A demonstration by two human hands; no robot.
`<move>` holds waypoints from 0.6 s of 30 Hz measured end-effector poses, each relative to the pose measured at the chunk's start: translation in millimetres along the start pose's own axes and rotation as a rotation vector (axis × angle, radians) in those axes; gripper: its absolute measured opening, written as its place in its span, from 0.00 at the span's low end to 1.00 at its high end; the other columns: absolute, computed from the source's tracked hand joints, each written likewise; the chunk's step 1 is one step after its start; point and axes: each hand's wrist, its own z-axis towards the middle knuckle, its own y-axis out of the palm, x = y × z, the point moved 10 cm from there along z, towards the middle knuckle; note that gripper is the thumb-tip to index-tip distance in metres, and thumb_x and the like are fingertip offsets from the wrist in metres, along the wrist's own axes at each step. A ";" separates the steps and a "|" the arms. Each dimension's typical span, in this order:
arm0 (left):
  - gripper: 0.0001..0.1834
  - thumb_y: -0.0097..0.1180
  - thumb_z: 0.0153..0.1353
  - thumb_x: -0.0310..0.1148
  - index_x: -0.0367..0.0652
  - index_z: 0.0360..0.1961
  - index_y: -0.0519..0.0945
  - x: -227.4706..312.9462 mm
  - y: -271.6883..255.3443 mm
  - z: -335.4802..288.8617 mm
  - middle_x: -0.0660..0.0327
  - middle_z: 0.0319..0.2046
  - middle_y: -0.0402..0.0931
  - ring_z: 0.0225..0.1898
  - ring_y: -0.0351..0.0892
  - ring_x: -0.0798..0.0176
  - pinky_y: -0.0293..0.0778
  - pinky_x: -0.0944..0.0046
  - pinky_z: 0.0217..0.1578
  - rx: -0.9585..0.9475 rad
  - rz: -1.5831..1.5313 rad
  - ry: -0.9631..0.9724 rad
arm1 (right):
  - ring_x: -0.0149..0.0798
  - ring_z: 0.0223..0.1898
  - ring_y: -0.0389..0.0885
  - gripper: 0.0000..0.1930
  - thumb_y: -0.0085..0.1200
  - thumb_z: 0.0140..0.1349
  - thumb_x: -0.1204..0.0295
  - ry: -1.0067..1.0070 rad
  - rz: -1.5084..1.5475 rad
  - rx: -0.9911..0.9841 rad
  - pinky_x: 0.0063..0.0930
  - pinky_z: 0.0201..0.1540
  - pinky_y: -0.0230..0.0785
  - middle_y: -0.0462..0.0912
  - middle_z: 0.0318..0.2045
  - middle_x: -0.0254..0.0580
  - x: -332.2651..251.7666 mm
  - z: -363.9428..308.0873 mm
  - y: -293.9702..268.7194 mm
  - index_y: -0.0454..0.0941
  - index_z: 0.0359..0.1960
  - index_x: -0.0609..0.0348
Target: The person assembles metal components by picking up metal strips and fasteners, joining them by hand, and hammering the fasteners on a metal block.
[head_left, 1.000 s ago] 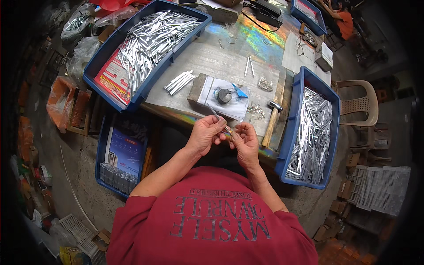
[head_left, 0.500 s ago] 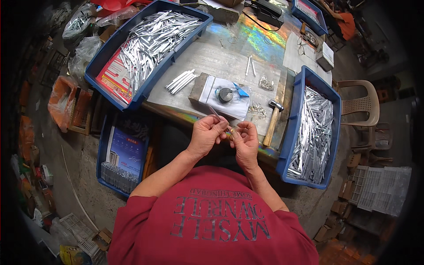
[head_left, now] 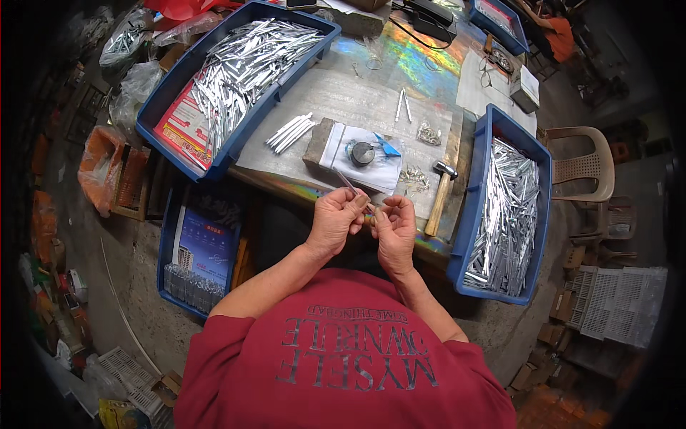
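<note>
My left hand (head_left: pixel 333 223) pinches a thin metal strip (head_left: pixel 346 181) between thumb and fingers, its free end slanting up toward the table. Close against it, my right hand (head_left: pixel 396 234) has thumb and forefinger pressed together at the strip's lower end; whatever they hold is too small to make out. Just beyond the hands lies a block covered with white paper (head_left: pixel 379 174), bearing a dark round lump (head_left: pixel 362 154) and a blue scrap (head_left: pixel 388 146). Small metal pieces (head_left: pixel 414 178) are scattered beside it. A hammer (head_left: pixel 441 200) with a wooden handle rests to the right.
Blue trays of metal strips stand at the left (head_left: pixel 227 159) and right (head_left: pixel 469 214). A row of strips (head_left: pixel 291 134) and two loose strips (head_left: pixel 403 106) lie on the table. A lower blue tray (head_left: pixel 166 247) sits at left; a plastic chair (head_left: pixel 600 168) stands right.
Both hands stay together at nearly the same spot. The strip is tilted slightly differently, and the small yellowish glint between the fingertips shows less. The whole view has shifted a little.
</note>
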 end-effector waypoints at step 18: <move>0.06 0.51 0.53 0.31 0.39 0.28 0.73 54.6 -14.1 66.4 0.66 0.20 0.72 0.16 0.61 0.81 0.58 0.81 0.13 0.110 0.514 0.430 | 0.22 0.18 0.64 0.12 0.40 0.58 0.75 0.069 0.033 0.004 0.12 0.22 0.59 0.71 0.22 0.36 10.7 1.7 -20.5 0.59 0.44 0.64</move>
